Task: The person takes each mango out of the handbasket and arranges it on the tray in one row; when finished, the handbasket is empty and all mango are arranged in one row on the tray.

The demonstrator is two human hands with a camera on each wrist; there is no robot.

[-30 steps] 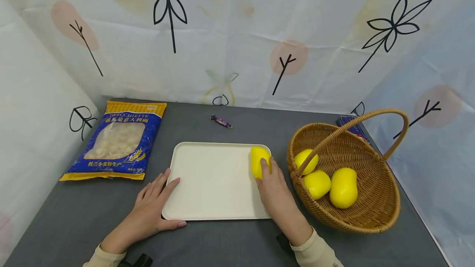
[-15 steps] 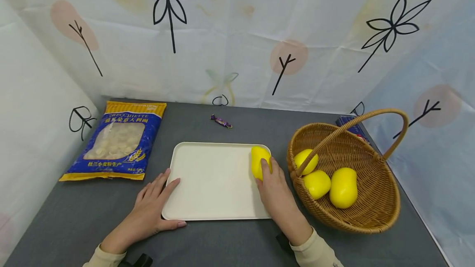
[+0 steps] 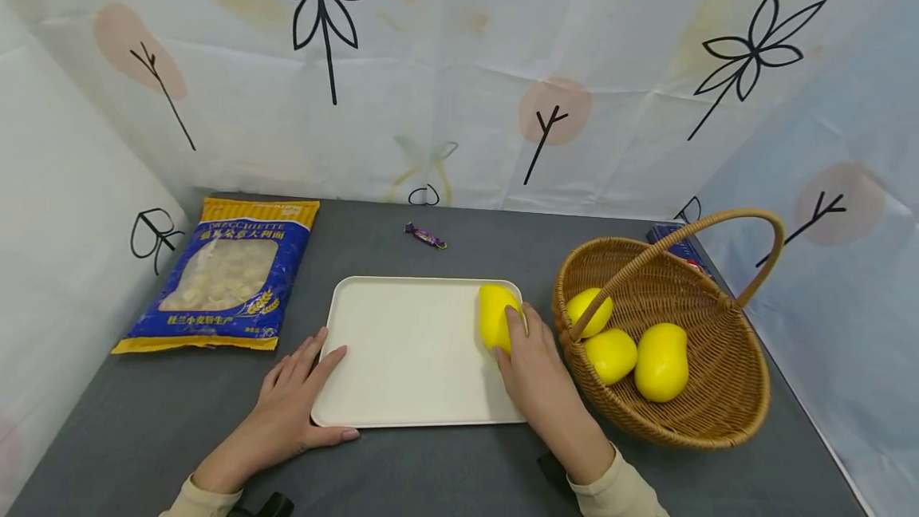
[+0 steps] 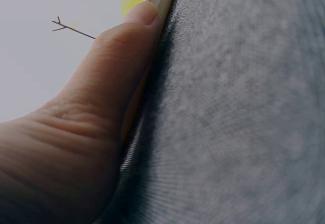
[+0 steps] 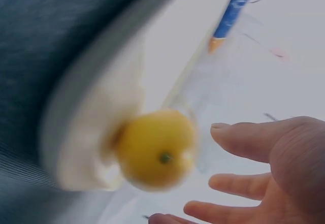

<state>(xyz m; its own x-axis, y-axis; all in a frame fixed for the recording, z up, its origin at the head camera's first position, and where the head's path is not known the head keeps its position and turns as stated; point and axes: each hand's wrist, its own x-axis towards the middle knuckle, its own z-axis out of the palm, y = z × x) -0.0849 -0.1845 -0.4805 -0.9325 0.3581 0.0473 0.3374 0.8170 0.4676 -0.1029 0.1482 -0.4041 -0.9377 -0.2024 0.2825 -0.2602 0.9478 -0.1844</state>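
A cream rectangular tray (image 3: 412, 357) lies flat on the table. My left hand (image 3: 290, 401) rests at its left end, fingers straight along the side and thumb at the front edge; in the left wrist view the thumb (image 4: 109, 56) lies against the rim. On the tray's right side sits a yellow mango (image 3: 495, 317). Just right of it is my right hand (image 3: 534, 373), whose fingers overlap the mango in the head view. The right wrist view shows that hand's fingers (image 5: 241, 186) spread, with a gap to the mango (image 5: 157, 150).
A wicker basket (image 3: 725, 373) with an arched handle stands right of the tray, holding several yellow mangoes (image 3: 662, 363). Behind it a dark blue box (image 3: 671, 238) is partly hidden. A blue pasta bag (image 3: 222, 274) lies at the left, a purple wrapped candy (image 3: 425, 236) behind the tray.
The mango on the tray has shifted slightly left, away from the right hand. The left hand stays at the tray's left end, and the head view has moved a little.
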